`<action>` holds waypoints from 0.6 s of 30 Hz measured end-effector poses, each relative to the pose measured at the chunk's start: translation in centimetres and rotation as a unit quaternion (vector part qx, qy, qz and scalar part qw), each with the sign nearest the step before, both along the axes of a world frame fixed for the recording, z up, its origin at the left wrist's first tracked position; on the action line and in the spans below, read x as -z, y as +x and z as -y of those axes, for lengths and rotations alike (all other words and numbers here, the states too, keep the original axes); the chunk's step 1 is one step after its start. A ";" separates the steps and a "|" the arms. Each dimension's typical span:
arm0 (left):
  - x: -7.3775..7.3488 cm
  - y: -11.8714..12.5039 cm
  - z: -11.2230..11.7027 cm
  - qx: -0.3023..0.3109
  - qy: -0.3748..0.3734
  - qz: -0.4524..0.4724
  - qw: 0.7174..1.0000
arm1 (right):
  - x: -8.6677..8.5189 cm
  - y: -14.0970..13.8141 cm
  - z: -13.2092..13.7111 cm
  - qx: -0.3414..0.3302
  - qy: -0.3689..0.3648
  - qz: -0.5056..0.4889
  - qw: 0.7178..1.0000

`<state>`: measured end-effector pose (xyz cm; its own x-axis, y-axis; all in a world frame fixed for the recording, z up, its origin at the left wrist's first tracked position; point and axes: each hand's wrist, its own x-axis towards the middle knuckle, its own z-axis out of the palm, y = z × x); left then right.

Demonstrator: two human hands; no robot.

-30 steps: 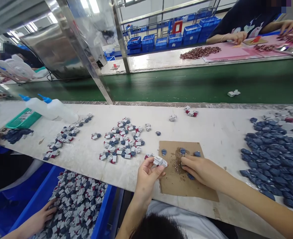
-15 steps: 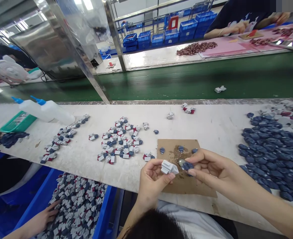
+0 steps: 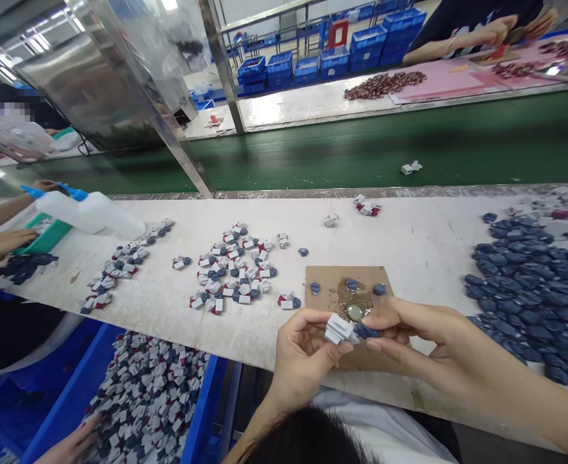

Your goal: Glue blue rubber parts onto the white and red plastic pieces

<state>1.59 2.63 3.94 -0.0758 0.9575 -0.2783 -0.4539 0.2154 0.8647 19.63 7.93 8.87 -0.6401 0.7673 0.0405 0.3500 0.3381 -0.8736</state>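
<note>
The left hand (image 3: 303,351) pinches a small white folded piece (image 3: 338,328) between thumb and fingers, and the right hand (image 3: 409,335) presses a dark blue piece (image 3: 365,331) against its end, just above a brown cardboard square (image 3: 327,283) on the white worktable (image 3: 409,238). A wet blob of glue (image 3: 354,312) and a few loose blue pieces sit on the cardboard. To the right lies a big heap of blue pieces (image 3: 525,283); to the left, a scatter of finished white-and-blue parts (image 3: 236,267). A blue bin (image 3: 201,412) below the table edge holds many more. Two squeeze bottles (image 3: 91,211) lie at far left, and a green conveyor belt (image 3: 361,154) runs behind.
</note>
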 end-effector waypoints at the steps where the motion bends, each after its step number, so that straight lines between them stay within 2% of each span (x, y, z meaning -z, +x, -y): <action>1: -0.2 0.0 0.0 -0.003 0.007 -0.010 1.000 | -0.2 -0.1 0.0 -0.012 -0.004 0.009 1.000; 5: -0.8 0.3 0.2 -0.007 0.051 -0.037 0.998 | -0.8 -0.3 -0.2 -0.046 -0.027 0.032 0.998; 8: -0.8 0.6 0.6 -0.013 0.053 -0.038 0.998 | -0.7 -0.4 -0.4 -0.048 -0.053 0.021 0.997; 11: -0.3 0.3 1.3 -0.006 0.044 -0.036 0.998 | 0.0 -0.8 -0.3 -0.062 -0.117 0.003 0.991; 13: 0.1 -0.4 1.4 0.014 0.048 -0.061 0.997 | 1.0 -1.4 -0.3 -0.071 -0.139 0.000 0.988; 15: 0.6 -1.6 1.3 0.034 0.073 -0.152 0.985 | 2.5 -2.3 -0.5 -0.070 -0.109 0.011 0.991; 16: 0.8 -2.3 1.2 0.036 0.090 -0.226 0.969 | 3.4 -2.7 -0.7 -0.063 -0.082 0.020 0.994; 18: 1.3 -3.7 0.9 0.009 0.105 -0.397 0.912 | 5.0 -3.6 -1.4 -0.040 -0.021 0.042 0.998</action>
